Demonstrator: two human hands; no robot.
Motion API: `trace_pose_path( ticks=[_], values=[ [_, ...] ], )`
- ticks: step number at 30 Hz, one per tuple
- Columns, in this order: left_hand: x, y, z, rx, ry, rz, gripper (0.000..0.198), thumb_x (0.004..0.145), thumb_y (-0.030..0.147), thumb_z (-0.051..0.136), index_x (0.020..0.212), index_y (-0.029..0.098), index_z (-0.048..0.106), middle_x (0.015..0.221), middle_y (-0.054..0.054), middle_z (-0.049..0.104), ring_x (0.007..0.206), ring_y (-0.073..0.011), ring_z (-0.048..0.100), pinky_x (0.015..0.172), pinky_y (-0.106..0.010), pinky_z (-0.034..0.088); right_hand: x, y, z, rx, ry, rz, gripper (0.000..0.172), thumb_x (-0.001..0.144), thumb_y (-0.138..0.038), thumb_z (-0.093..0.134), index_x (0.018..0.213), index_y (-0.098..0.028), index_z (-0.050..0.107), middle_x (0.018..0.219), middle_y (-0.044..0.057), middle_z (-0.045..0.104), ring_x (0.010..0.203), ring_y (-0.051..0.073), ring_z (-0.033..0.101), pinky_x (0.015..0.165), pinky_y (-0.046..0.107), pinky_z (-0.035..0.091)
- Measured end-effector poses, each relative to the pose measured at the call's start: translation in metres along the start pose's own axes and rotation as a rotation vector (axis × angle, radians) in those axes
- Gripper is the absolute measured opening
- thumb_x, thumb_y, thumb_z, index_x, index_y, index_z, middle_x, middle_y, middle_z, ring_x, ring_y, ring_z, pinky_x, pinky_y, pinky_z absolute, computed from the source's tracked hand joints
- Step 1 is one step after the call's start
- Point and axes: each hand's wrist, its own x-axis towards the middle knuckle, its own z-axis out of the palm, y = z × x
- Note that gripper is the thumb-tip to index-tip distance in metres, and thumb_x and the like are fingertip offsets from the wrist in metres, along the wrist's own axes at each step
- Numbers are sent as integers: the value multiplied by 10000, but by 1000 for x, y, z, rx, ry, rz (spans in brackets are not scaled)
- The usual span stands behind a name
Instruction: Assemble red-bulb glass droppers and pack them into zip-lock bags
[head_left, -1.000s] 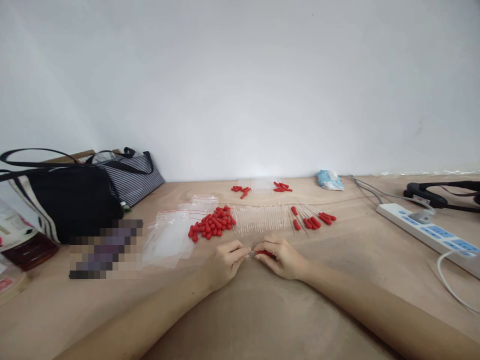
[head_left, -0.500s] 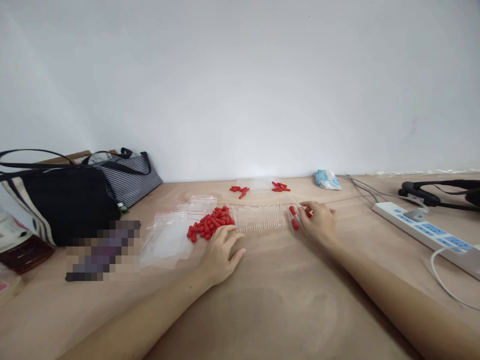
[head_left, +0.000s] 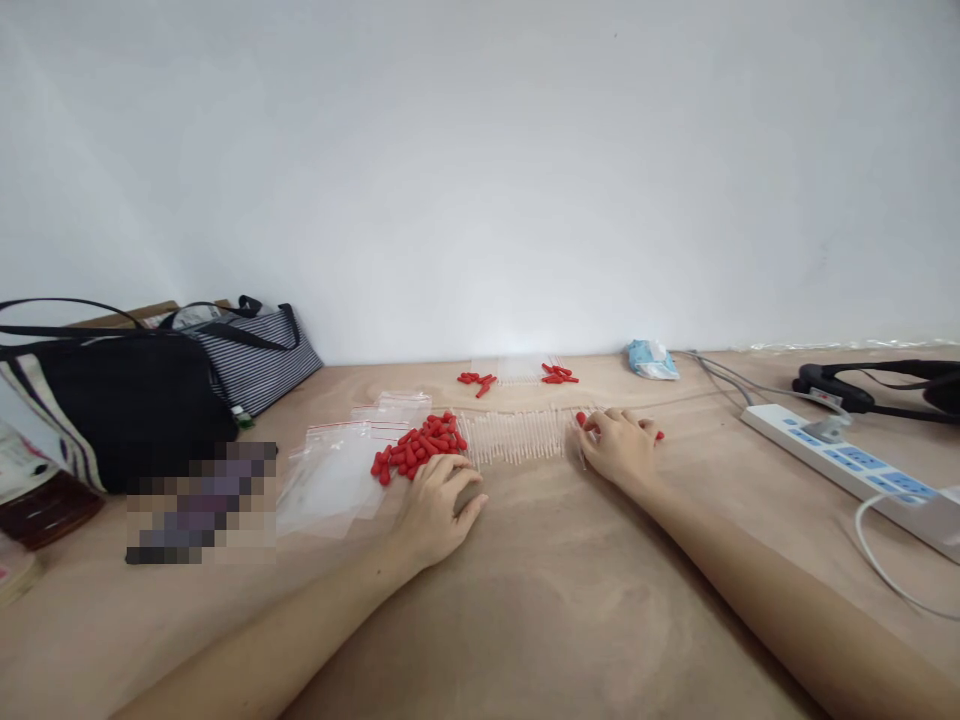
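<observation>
In the middle of the frame, the red bulbs [head_left: 431,443] are looking like rubber or soft plastic, smooth and slightly glossy. To their right, the thin tubes [head_left: 517,437] are appearing transparent; whether glass or plastic, one cannot tell. At centre left, the flat bags [head_left: 341,470] are showing thin, shiny clear plastic. Below, the tabletop [head_left: 525,620] is looking smooth, with a weak sheen. At left, the black bag [head_left: 142,400] is presenting matt cloth; at right, the power strip [head_left: 814,452] is showing smooth white plastic.
</observation>
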Motion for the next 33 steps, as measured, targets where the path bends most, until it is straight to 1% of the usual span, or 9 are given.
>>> trace_pose_path(
  ticks=[5, 11, 16, 21, 24, 27, 29, 31, 33],
  values=[
    [24, -16, -3, 271, 93, -149, 147, 744, 325, 559, 773, 183, 583, 870, -72, 548, 853, -251, 470, 739, -399, 370, 6, -12, 1, -55, -150, 5, 281, 771, -365, 422, 826, -172, 618, 913, 115, 612, 922, 283, 488, 774, 464, 258],
    [53, -29, 4, 412, 42, -203, 234, 695, 406, 593, 717, 173, 587, 916, -105, 537, 898, -289, 448, 737, -410, 352, 12, -13, 1, -143, -193, 23, 325, 786, -339, 387, 826, -131, 633, 927, 161, 614, 931, 313, 502, 771, 501, 279],
    [56, -29, 9, 427, 36, -196, 212, 704, 372, 589, 643, 169, 584, 895, -102, 534, 901, -285, 447, 735, -396, 363, 13, -18, 3, -192, -194, 10, 374, 818, -315, 348, 829, -100, 654, 919, 199, 616, 923, 322, 513, 775, 511, 279],
    [53, -27, 5, 410, 89, -192, 179, 749, 298, 552, 650, 153, 590, 873, -109, 545, 872, -279, 457, 713, -393, 394, 13, -22, 4, -193, -213, 35, 385, 829, -269, 322, 809, -77, 655, 890, 201, 626, 885, 323, 525, 776, 509, 272],
    [45, -23, -1, 345, 161, -145, 152, 780, 244, 521, 682, 149, 587, 858, -101, 549, 865, -266, 462, 733, -394, 404, 10, -16, 0, -165, -159, 13, 386, 840, -292, 312, 814, -72, 628, 903, 213, 613, 886, 327, 515, 760, 494, 286],
    [29, -15, -7, 149, 214, -47, 134, 813, 226, 495, 733, 158, 577, 836, -69, 549, 854, -222, 481, 762, -365, 415, 6, -9, -3, -46, -44, -44, 331, 847, -291, 304, 856, -88, 566, 902, 195, 596, 873, 300, 511, 725, 423, 329],
    [17, -9, -8, -20, 165, 23, 107, 822, 228, 492, 781, 168, 572, 853, -50, 551, 842, -187, 503, 760, -328, 429, 1, -7, -2, 152, -3, -147, 284, 859, -290, 287, 853, -124, 518, 835, 141, 589, 785, 241, 526, 670, 349, 358],
    [7, -2, -7, -164, 57, 84, 87, 822, 216, 488, 804, 175, 562, 868, -39, 554, 816, -160, 523, 735, -295, 443, -7, -10, 1, 385, 1, -281, 234, 867, -287, 283, 826, -162, 475, 749, 85, 565, 676, 190, 514, 607, 298, 368],
    [0, 3, -6, -251, -53, 111, 82, 818, 192, 475, 789, 175, 550, 826, -29, 556, 754, -143, 533, 679, -271, 453, -18, -16, 2, 559, -30, -404, 177, 867, -271, 304, 807, -185, 446, 714, 55, 545, 641, 169, 499, 590, 281, 379]
  ],
)
